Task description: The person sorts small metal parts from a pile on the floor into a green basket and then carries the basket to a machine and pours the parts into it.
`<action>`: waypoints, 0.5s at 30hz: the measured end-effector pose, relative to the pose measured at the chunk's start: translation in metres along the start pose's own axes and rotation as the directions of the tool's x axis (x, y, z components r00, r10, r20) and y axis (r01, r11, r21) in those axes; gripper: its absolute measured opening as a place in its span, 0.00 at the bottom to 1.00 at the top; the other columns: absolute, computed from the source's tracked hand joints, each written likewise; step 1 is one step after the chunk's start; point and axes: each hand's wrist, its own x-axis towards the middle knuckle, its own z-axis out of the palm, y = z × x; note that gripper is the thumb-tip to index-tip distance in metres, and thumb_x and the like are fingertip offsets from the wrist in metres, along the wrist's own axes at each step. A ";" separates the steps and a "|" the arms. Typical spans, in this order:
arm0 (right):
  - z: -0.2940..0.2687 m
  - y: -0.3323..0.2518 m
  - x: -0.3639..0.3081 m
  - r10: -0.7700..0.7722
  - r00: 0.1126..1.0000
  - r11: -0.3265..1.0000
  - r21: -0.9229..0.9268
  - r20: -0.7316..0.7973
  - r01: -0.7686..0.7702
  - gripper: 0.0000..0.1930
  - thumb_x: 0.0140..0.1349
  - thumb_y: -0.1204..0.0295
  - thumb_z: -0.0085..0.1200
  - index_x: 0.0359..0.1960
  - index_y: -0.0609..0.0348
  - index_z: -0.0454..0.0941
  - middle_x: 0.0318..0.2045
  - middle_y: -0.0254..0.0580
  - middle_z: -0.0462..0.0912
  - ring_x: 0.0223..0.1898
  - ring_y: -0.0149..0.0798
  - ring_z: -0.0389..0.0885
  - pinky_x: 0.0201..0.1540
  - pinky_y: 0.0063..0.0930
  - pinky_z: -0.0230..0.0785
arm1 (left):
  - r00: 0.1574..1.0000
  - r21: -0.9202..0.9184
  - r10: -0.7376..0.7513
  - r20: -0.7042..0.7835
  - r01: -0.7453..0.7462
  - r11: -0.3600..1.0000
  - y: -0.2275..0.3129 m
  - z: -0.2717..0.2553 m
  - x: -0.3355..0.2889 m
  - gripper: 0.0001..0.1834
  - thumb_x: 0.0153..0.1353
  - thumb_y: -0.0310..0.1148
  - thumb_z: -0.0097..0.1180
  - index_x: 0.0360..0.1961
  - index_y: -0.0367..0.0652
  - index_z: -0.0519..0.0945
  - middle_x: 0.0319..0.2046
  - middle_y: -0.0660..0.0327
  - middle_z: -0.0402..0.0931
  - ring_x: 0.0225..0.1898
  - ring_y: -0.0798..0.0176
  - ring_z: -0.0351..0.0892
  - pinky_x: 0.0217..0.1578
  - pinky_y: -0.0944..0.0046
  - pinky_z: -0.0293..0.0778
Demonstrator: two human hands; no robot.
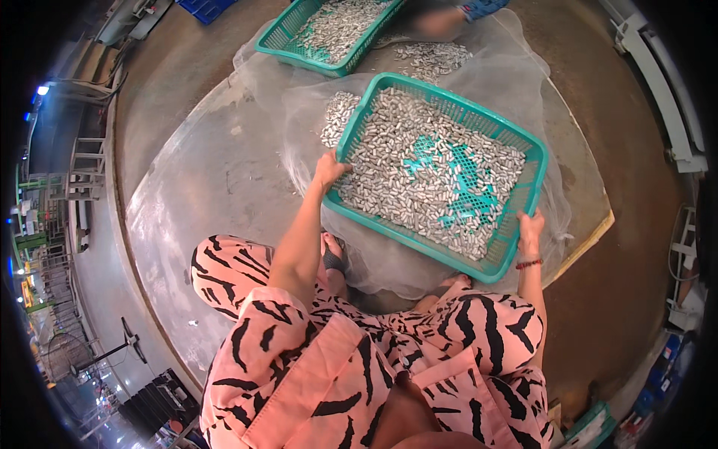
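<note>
Between my hands is a green plastic basket (pixel 540 161) with perforated walls and floor, tilted in the view. Many small silvery metal cylinders (pixel 396 168) cover most of its bottom; green mesh shows through at the middle and right. My left hand (pixel 330 169) is closed round the basket's left rim, fingers partly hidden by the wall. At the lower right corner, my right hand (pixel 530 227) grips the rim, its fingers mostly behind the edge. Beneath the basket spreads a translucent mesh sheet (pixel 299 150), with a loose pile of cylinders (pixel 340 116) beside the basket's left end.
A second green basket (pixel 295 61) holding similar pieces stands at the far side. Near it lies another pile (pixel 437 60) of cylinders, with another person's blurred hand (pixel 437 22) above. A flat board (pixel 202 172) lies under the sheet. A fan (pixel 67 355) stands at far left.
</note>
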 end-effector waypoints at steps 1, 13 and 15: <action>-0.003 0.003 0.000 0.197 0.980 0.973 0.118 0.027 -0.199 0.17 0.44 0.80 0.52 0.40 0.67 0.74 0.33 0.45 0.81 0.33 0.39 0.80 0.37 0.30 0.71 | 1.000 -0.004 0.004 -0.019 -0.004 1.000 0.006 0.002 -0.001 0.28 0.38 0.37 0.66 0.45 0.43 0.77 0.35 0.46 0.80 0.40 0.47 0.79 0.44 0.55 0.72; 0.054 -0.024 -0.025 0.126 0.992 0.959 0.253 0.013 -0.125 0.16 0.46 0.80 0.47 0.40 0.69 0.74 0.32 0.41 0.78 0.31 0.35 0.75 0.36 0.29 0.69 | 0.974 0.336 0.171 -0.149 -0.113 0.935 0.086 -0.107 0.002 0.16 0.39 0.25 0.51 0.33 0.33 0.80 0.29 0.40 0.78 0.35 0.43 0.79 0.38 0.52 0.72; 0.070 -0.026 -0.018 0.182 0.982 0.928 0.324 0.043 -0.186 0.12 0.46 0.80 0.47 0.34 0.68 0.74 0.28 0.39 0.77 0.29 0.34 0.74 0.33 0.29 0.67 | 0.985 0.194 0.132 -0.111 -0.109 0.975 0.075 -0.120 0.010 0.16 0.38 0.23 0.53 0.33 0.34 0.80 0.28 0.45 0.79 0.33 0.49 0.80 0.37 0.55 0.73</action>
